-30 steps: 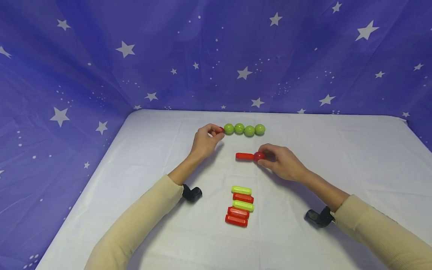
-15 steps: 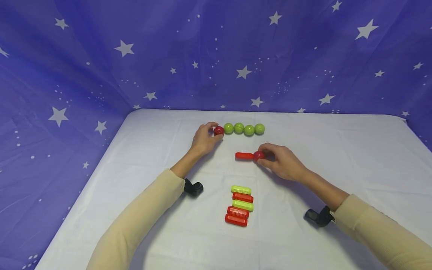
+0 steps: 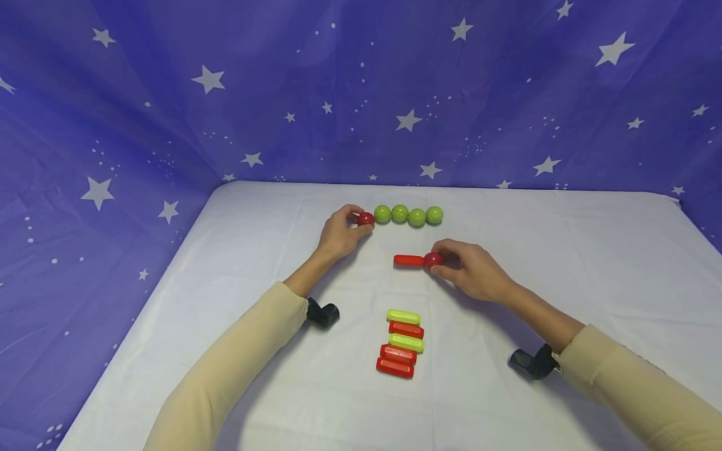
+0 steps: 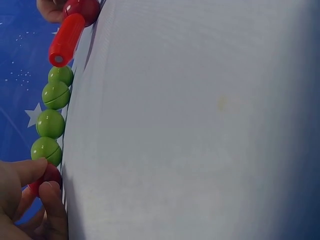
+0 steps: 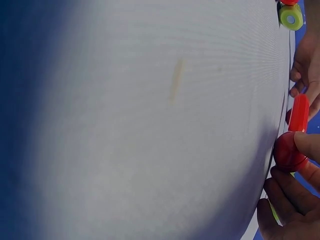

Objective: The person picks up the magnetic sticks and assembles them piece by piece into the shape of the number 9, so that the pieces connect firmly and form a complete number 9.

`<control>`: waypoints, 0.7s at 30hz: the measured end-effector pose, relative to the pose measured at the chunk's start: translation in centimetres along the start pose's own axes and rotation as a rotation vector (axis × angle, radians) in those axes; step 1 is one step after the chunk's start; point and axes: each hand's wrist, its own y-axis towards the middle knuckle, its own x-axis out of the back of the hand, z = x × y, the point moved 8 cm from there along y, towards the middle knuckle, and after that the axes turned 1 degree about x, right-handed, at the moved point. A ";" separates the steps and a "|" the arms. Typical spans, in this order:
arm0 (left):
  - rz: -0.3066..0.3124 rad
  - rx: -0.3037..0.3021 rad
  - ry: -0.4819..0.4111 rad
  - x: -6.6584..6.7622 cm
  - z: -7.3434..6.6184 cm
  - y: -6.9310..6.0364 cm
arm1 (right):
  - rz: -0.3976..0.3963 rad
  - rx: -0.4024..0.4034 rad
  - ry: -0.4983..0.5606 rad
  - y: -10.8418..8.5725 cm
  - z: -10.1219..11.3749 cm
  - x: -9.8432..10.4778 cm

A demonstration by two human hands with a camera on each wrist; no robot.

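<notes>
At the left end of a row of several green balls [image 3: 400, 213], my left hand [image 3: 338, 235] holds a red ball [image 3: 366, 218] between thumb and fingers. In the left wrist view this red ball [image 4: 51, 175] sits beside the nearest green ball [image 4: 46, 151]. My right hand [image 3: 475, 273] grips a second red ball [image 3: 433, 260], thumb on the near side and fingers on the far side. From that ball a red stick [image 3: 408, 260] points left, its end against the ball. The right wrist view shows the same ball [image 5: 288, 152] and stick [image 5: 299, 113].
Closer to me, several short red and yellow-green sticks [image 3: 406, 342] lie stacked side by side on the white tablecloth [image 3: 254, 250]. A blue star-patterned cloth [image 3: 361, 94] rises behind and to the left. Black wrist cameras [image 3: 323, 314] hang under both sleeves.
My left fingers have spread a little around their red ball, which was mostly hidden and now shows. The right hand, its ball and the red stick have stayed in place.
</notes>
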 end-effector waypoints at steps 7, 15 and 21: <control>0.019 0.008 -0.006 0.0 0.2 0.0 | 0.003 -0.007 -0.004 0.0 0.2 0.0; 0.043 0.008 -0.008 -0.3 0.1 -0.2 | 0.005 -0.019 -0.015 -0.1 -0.1 0.0; 0.095 -0.005 0.024 0.0 -0.4 -1.2 | 0.009 -0.016 -0.017 0.0 0.0 -0.1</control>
